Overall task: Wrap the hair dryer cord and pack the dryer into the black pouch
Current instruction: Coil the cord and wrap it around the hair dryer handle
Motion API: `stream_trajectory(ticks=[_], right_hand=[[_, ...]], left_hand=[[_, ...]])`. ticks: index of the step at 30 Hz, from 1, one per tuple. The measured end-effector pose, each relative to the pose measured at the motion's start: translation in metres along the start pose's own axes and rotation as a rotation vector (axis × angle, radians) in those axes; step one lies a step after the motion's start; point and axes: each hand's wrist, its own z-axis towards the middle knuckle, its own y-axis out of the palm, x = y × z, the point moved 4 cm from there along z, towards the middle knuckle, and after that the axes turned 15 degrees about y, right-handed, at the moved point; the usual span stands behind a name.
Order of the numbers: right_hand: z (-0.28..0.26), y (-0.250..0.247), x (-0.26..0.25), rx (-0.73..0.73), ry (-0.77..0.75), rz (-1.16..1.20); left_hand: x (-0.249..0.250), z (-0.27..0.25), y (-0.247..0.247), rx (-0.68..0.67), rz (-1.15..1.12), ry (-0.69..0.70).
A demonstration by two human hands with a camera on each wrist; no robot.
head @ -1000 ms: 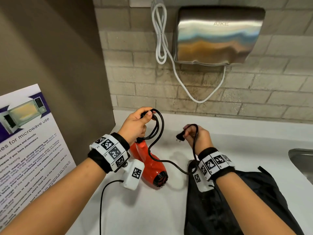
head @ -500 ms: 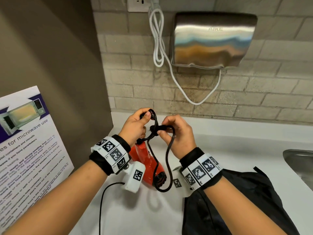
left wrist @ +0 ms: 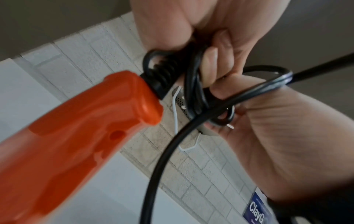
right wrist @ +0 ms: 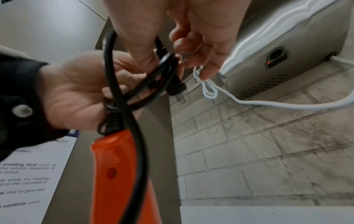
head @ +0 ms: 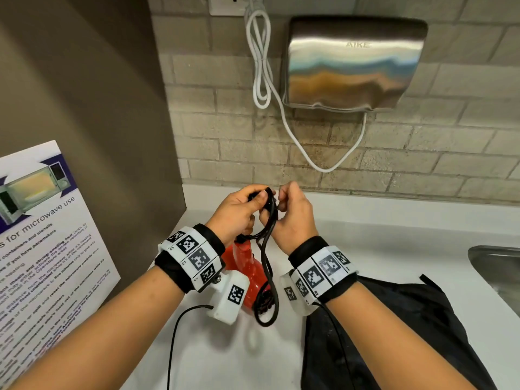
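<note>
Both hands clamp cord: left hand [head: 235, 211] pins coils [head: 269, 209] at dryer [head: 247, 266] handle, so tuck the right hand's [head: 292, 218] plug [right wrist: 175, 89] through snugly.

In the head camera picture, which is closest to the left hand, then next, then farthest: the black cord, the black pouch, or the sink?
1. Black cord: gripped in the left hand.
2. Black pouch: on the counter, lower right.
3. Sink: far right edge.
</note>
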Motion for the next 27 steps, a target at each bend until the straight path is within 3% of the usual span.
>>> stream_trajectory(ticks=[2,5,7,13,17,19,22,25,27], right_hand=[[0.005,0.006,0.002,-0.024,-0.008,0.009],[0.009,0.016,0.004,-0.256,0.076,-0.041],[0.012,0.014,0.001,-0.335,0.094,-0.155],[0.013,0.003,0.012,-0.370,0.043,-0.183],[0.010,-0.019,0.047,-0.403,0.065,-0.278],[0.012,-0.033,0.074,-0.343,0.135,-0.414],[0.017,-0.054,0.118,-0.251,0.358,-0.560],[0.014,-0.074,0.158,-0.212,0.623,-0.566],[0.006,-0.075,0.175,-0.260,0.718,-0.543]], left_hand=[[0.000,-0.002,0.005,-0.036,-0.022,-0.004],[-0.002,-0.002,0.009,-0.054,-0.019,-0.003],[-0.004,-0.001,0.007,-0.027,-0.007,0.021],[-0.001,0.000,0.005,-0.003,0.006,0.175],[0.000,0.000,-0.013,0.104,-0.055,0.101],[0.000,0.001,-0.021,0.144,-0.045,0.101],[0.000,-0.001,-0.022,0.137,-0.040,0.105],[-0.002,-0.002,-0.022,0.144,-0.065,0.080],[-0.001,-0.001,-0.024,0.151,-0.058,0.073]])
